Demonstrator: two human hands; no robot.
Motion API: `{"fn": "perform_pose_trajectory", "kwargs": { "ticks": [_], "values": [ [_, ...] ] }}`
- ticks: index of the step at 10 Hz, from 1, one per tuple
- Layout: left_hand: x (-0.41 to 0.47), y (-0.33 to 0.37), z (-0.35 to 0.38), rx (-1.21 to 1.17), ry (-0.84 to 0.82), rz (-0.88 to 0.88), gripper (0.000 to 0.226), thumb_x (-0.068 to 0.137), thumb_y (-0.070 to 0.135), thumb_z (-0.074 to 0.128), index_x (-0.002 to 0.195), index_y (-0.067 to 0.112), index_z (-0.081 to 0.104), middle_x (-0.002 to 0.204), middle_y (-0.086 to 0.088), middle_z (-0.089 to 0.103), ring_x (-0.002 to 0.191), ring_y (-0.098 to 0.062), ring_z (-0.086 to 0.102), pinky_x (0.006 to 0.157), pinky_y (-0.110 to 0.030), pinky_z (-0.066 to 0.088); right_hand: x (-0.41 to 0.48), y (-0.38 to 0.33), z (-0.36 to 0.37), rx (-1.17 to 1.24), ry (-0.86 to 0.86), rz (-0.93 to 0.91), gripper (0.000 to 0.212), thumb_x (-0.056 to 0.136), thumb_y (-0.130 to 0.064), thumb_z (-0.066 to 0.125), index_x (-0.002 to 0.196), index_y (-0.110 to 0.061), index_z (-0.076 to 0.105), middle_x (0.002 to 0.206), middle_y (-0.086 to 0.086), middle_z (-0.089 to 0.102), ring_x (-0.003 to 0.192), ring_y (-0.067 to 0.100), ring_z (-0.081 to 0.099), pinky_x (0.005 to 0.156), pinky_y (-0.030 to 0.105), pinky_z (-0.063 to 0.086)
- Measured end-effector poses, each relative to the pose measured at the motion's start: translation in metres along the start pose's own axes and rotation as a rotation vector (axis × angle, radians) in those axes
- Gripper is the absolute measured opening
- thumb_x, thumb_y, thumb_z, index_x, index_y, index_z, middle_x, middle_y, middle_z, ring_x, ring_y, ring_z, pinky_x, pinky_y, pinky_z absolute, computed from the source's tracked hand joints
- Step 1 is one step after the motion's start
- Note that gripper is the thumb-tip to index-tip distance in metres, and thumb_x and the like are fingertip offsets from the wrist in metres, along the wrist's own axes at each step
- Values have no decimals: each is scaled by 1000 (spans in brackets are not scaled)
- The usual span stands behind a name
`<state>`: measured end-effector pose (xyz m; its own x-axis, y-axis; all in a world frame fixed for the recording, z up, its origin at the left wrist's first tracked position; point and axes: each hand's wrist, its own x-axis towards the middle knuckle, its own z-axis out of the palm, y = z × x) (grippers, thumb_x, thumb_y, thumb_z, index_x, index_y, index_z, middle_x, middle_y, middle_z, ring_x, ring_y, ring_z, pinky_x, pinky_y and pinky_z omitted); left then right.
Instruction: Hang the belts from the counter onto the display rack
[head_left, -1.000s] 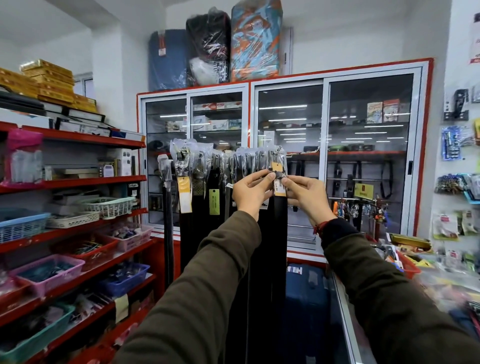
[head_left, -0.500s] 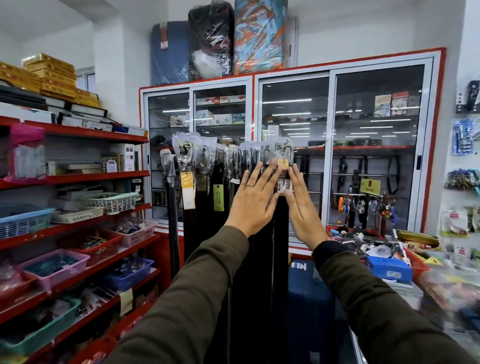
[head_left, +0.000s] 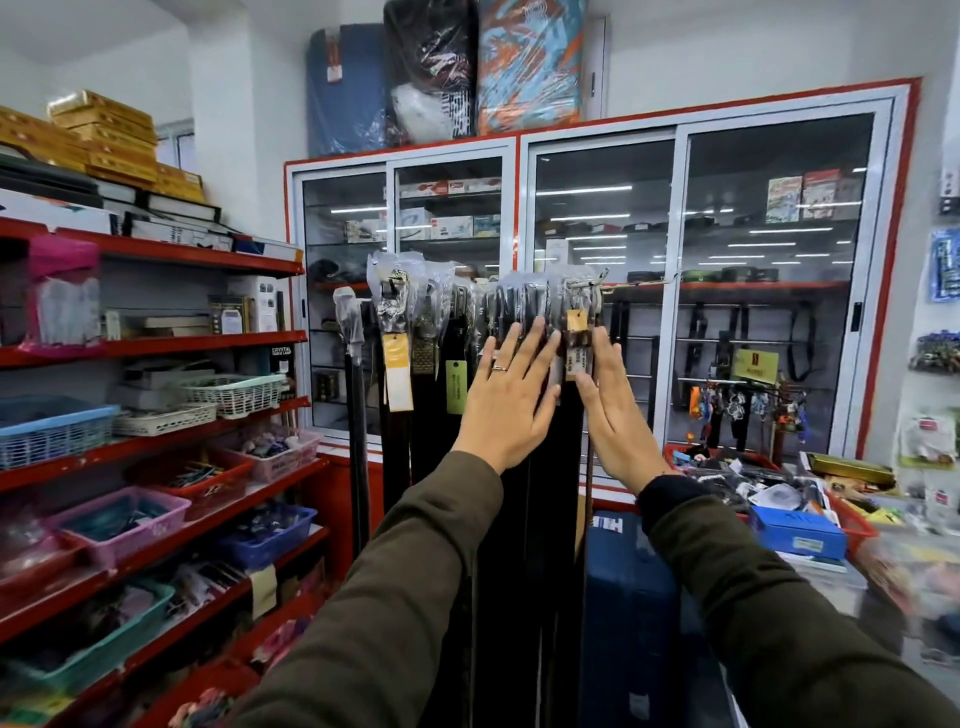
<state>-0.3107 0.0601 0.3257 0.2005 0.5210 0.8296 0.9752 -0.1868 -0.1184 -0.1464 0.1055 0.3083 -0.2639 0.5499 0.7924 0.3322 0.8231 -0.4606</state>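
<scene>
At lower centre, two dark sleeves reach forward. The left hand (head_left: 506, 402) and right hand (head_left: 618, 410) lie flat, fingers spread, gripping nothing, against the black belts (head_left: 519, 519) hanging mid-frame from the display rack (head_left: 589, 283). Red shelves (head_left: 156, 348) with baskets fill the left; a cluttered counter (head_left: 810, 525) sits right. Glass cabinets (head_left: 675, 260) stand behind.

Your belts (head_left: 467, 467) hang in a row straight ahead, before the glass cabinet (head_left: 727, 291). Your left hand (head_left: 506, 402) lies flat on them; your right hand (head_left: 615, 415) presses their right edge. Shelves (head_left: 156, 348) stand to your left, the worktop (head_left: 810, 566) to your right.
</scene>
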Motion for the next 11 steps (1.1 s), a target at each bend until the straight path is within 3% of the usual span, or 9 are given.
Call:
{"fn": "perform_pose_trajectory", "kwargs": {
  "ticks": [1, 3, 6, 8, 9, 11],
  "values": [
    [-23, -18, -18, 1, 122, -43, 62, 105, 40, 35, 161, 22, 18, 171, -2, 10, 159, -22, 3, 128, -49, 5, -5, -17, 17, -20, 101, -82, 61, 107, -45, 27, 161, -32, 1, 170, -18, -6, 156, 6, -12, 129, 44, 4],
    [-60, -72, -50, -1, 246, -132, 60, 105, 34, 36, 161, 18, 18, 171, -6, 9, 159, -25, 1, 127, -54, 5, 7, -71, 64, -31, 32, -230, 57, 108, -37, 31, 161, -28, 13, 171, -12, -1, 157, 9, -11, 128, 52, 2],
    [-81, -136, -59, -122, 174, -157, 58, 106, 29, 30, 161, 21, 17, 171, 5, 9, 159, -17, -4, 128, -50, 6, 24, -102, 132, -150, -97, -360, 55, 108, -31, 30, 161, -27, 15, 171, -11, 6, 158, 11, -10, 128, 51, 6],
    [-72, -151, -50, -172, 69, -95, 58, 107, 32, 30, 162, 24, 11, 171, 10, 6, 158, -16, -11, 129, -47, 2, 32, -94, 142, -279, -112, -279, 58, 105, -37, 23, 161, -31, 8, 170, -15, -1, 157, 12, -13, 129, 49, 3],
    [-63, -153, -43, -146, 22, -91, 60, 106, 37, 28, 162, 23, 12, 171, 8, 7, 158, -18, -7, 128, -48, 9, 34, -88, 142, -314, -116, -230, 60, 104, -41, 23, 161, -32, 6, 170, -16, -3, 157, 13, -12, 128, 49, 4],
    [-66, -141, -45, -101, 52, -101, 63, 105, 42, 27, 162, 24, 7, 171, 8, 3, 158, -17, -7, 129, -45, 5, 30, -90, 136, -324, -104, -248, 59, 106, -38, 29, 161, -33, 6, 170, -17, -2, 157, 12, -11, 129, 49, 4]
  ]
}}
